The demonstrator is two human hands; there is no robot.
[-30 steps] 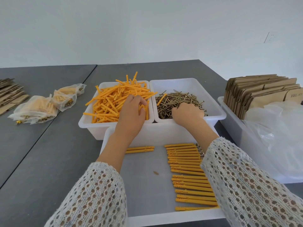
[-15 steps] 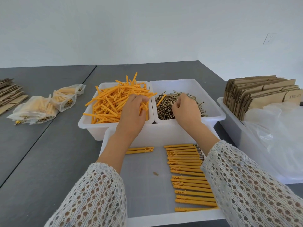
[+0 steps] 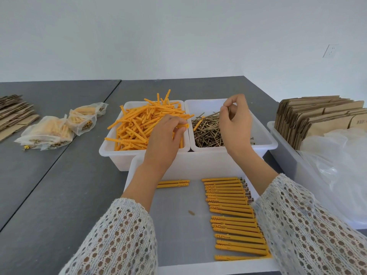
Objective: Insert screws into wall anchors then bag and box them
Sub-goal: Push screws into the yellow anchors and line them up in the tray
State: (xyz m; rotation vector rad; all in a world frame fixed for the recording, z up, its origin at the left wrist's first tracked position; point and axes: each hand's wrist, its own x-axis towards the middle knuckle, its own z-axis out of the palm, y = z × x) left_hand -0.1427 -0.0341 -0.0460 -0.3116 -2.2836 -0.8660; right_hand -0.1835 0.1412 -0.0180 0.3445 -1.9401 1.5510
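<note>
Left hand [image 3: 164,135] over the anchor bin [image 3: 111,149], fingers pinching one anchor [image 3: 182,126]. Right hand [image 3: 235,124] raised over the screw bin [image 3: 264,135], thumb and forefinger pinched together; any screw held is too small to tell. Near tray [image 3: 178,225]: row of filled anchors [image 3: 232,213] at right.
</note>
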